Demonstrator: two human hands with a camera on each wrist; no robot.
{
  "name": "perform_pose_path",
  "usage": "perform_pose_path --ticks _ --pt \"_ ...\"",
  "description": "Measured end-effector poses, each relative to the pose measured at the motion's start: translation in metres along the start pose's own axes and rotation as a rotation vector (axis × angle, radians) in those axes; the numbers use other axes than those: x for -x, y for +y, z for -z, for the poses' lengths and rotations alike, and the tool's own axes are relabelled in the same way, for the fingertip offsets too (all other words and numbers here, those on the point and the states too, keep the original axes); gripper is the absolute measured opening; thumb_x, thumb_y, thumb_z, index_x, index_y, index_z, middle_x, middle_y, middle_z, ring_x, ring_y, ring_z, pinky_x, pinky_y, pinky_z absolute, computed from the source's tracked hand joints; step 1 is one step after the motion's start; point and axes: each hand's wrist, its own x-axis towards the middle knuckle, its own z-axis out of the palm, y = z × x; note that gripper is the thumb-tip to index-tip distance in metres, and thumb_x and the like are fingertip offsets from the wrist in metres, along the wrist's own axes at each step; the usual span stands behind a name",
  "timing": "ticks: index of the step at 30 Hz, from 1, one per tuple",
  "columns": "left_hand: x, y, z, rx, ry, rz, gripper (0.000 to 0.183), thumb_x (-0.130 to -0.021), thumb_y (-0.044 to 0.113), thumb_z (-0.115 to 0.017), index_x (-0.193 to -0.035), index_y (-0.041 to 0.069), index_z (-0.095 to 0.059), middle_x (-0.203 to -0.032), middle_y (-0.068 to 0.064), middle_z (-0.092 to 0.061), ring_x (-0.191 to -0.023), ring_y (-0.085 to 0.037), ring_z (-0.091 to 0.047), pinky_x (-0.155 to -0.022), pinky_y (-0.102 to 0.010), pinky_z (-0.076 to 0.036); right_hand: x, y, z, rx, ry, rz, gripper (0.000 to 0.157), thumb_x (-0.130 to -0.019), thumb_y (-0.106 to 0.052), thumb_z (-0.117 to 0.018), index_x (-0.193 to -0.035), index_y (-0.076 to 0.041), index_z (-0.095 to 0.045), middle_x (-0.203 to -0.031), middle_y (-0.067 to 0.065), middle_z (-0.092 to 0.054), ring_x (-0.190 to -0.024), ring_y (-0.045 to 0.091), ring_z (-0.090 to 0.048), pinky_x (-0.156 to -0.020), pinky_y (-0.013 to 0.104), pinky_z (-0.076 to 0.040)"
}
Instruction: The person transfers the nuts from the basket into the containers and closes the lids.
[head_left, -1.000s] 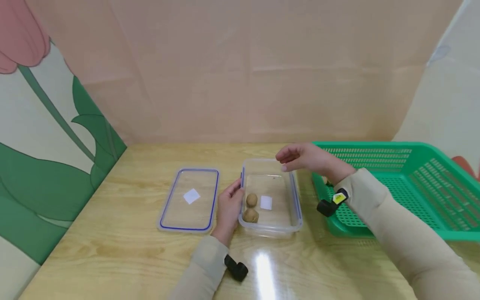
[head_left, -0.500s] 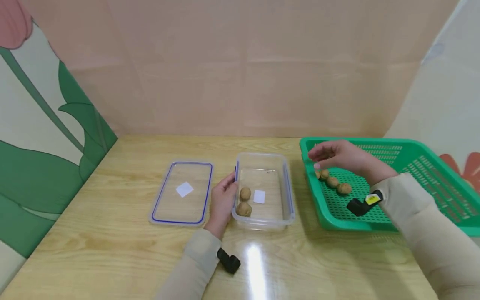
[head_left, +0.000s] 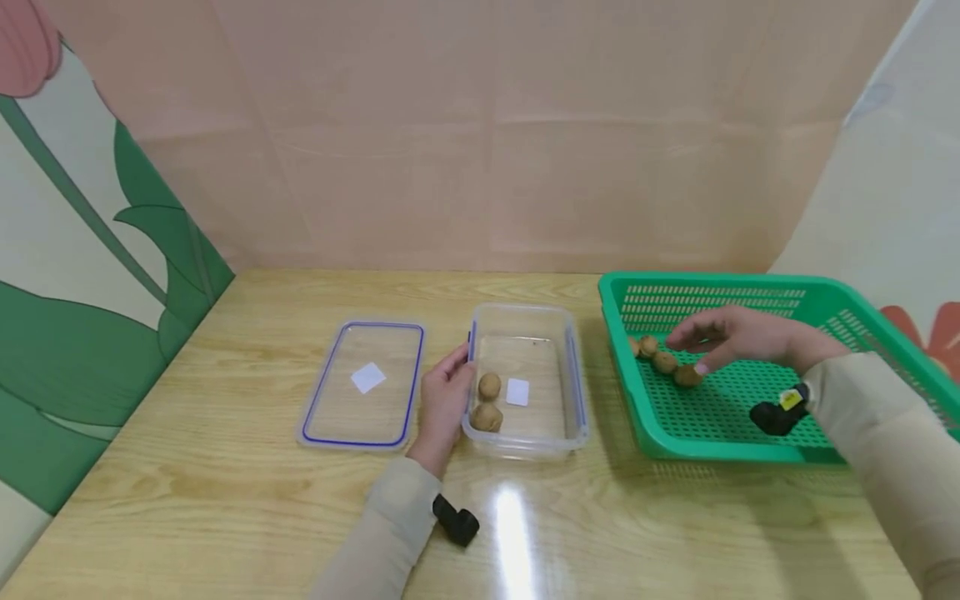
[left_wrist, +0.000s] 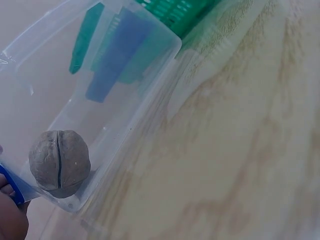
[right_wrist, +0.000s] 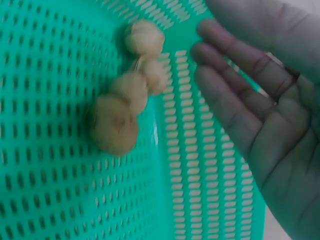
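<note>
My left hand holds the left side of a clear plastic food container, thumb at the rim. Two walnuts lie along the container's left wall, beside a white square label. Up close in the left wrist view, one walnut shows a dark slit down its shell. My right hand hovers inside the green basket, its thumb overlapping the nearest walnut in the head view. In the right wrist view its fingers are extended, nothing between them, beside a row of several walnuts.
A clear lid with a blue seal and a white label lies flat on the wooden table, left of the container. The basket's raised slotted walls surround the right hand. A pinkish sheet covers the wall behind the table.
My right hand has gone from over the container to the right, into the basket, and lowered toward the walnuts. The left hand stays at the container. The head view has shifted slightly.
</note>
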Motion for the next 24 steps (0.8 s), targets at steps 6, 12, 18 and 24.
perform_pose_path --ticks 6,12,18,24 --pt "-0.001 0.001 0.001 0.006 0.001 -0.002 0.034 -0.085 0.013 -0.059 -0.118 0.018 -0.064 -0.121 -0.004 -0.063 -0.108 -0.017 -0.057 -0.093 -0.031 -0.049 0.000 0.016 0.006 -0.078 -0.034 -0.039 0.043 -0.080 -0.006 -0.068 -0.117 0.007 -0.053 -0.114 -0.013 -0.062 -0.105 -0.010 -0.051 -0.086 0.012 -0.046" --pt "0.000 -0.001 -0.001 0.017 -0.006 0.007 0.033 -0.085 0.010 -0.059 -0.117 0.015 -0.064 -0.119 -0.005 -0.064 -0.107 -0.017 -0.058 -0.093 -0.030 -0.050 0.000 0.032 0.004 -0.058 -0.011 -0.121 0.044 -0.076 -0.008 -0.073 -0.112 0.011 -0.055 -0.110 -0.007 -0.064 -0.100 -0.010 -0.052 -0.084 0.014 -0.047" --pt "-0.001 -0.002 -0.001 0.038 -0.006 0.007 0.034 -0.085 0.010 -0.059 -0.118 0.013 -0.064 -0.118 -0.006 -0.064 -0.106 -0.018 -0.058 -0.093 -0.029 -0.050 -0.001 0.047 0.000 -0.039 0.040 -0.172 0.042 -0.072 -0.009 -0.076 -0.107 0.008 -0.061 -0.108 -0.005 -0.065 -0.096 -0.012 -0.051 -0.080 0.017 -0.051" --pt "-0.001 -0.001 0.000 0.030 -0.001 0.004 0.033 -0.085 0.009 -0.059 -0.118 0.013 -0.064 -0.116 -0.007 -0.065 -0.104 -0.018 -0.059 -0.092 -0.030 -0.050 -0.006 0.055 -0.002 -0.026 0.032 -0.157 0.038 -0.071 -0.008 -0.077 -0.103 0.007 -0.064 -0.103 -0.007 -0.066 -0.094 -0.008 -0.054 -0.077 0.020 -0.053"
